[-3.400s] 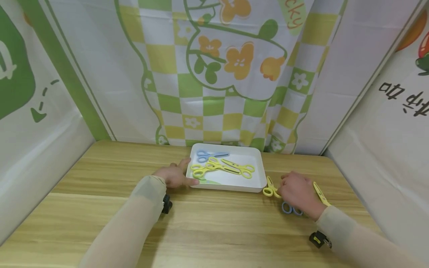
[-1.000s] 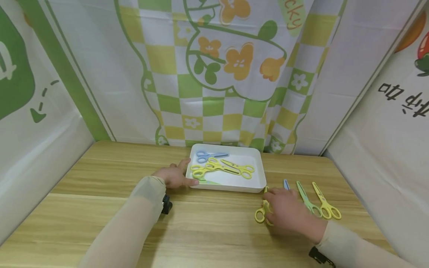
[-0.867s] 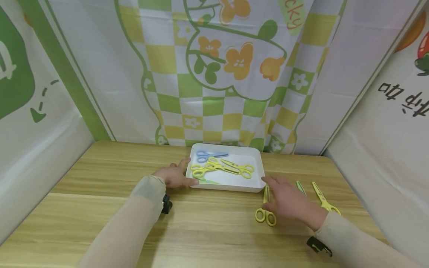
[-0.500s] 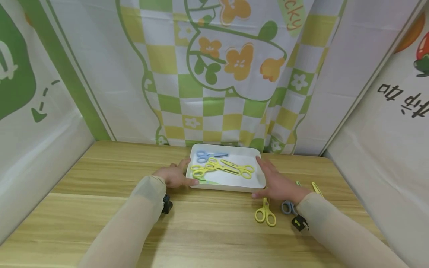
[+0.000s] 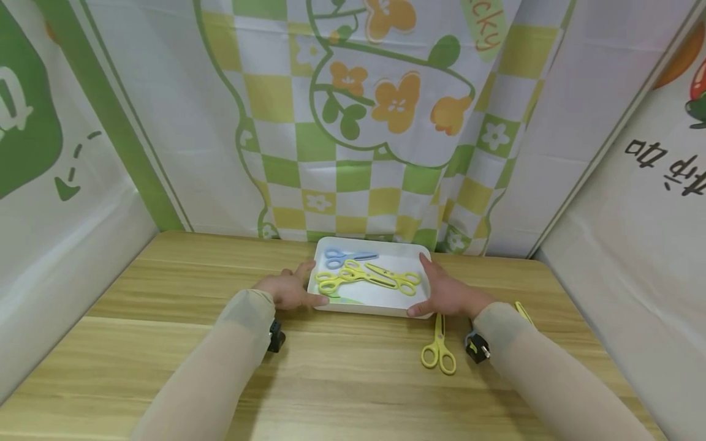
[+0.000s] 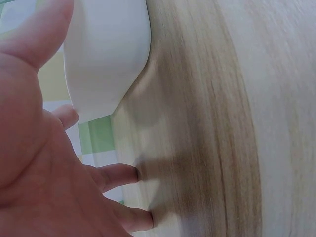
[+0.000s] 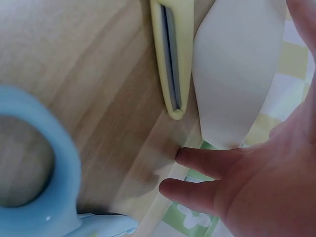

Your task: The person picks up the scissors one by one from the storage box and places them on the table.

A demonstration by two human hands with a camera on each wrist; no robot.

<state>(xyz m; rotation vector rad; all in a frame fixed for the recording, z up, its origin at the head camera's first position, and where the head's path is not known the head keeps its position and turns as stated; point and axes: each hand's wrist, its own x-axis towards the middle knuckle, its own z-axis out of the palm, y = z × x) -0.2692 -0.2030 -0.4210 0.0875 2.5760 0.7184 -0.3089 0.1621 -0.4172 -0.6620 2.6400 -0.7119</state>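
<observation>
On my head feed the white tray sits flat on the wooden counter, its far side close to the checked cloth. Inside it I count a blue pair of scissors at the far left, blades to the right. Yellow scissors lie tangled across the middle, apparently three pairs: two with handles to the left, one with handles to the right. A green piece shows along the near left wall, mostly hidden by it.

The left hand is spread wide at the tray's left end, thumb at the near corner, index finger against the end wall. My left wrist feed shows two more fingers stretched out over the counter; I can't tell whether their tips touch it.

The right hand mirrors this at the right end: thumb at the near corner, index up along the wall, the span wide and the fingers fairly straight.

Outside the tray, a yellow pair points its tip at the near right corner, just beside the wall. Blue handles show large on my right wrist feed, and a yellow tip pokes out beyond the right sleeve.
</observation>
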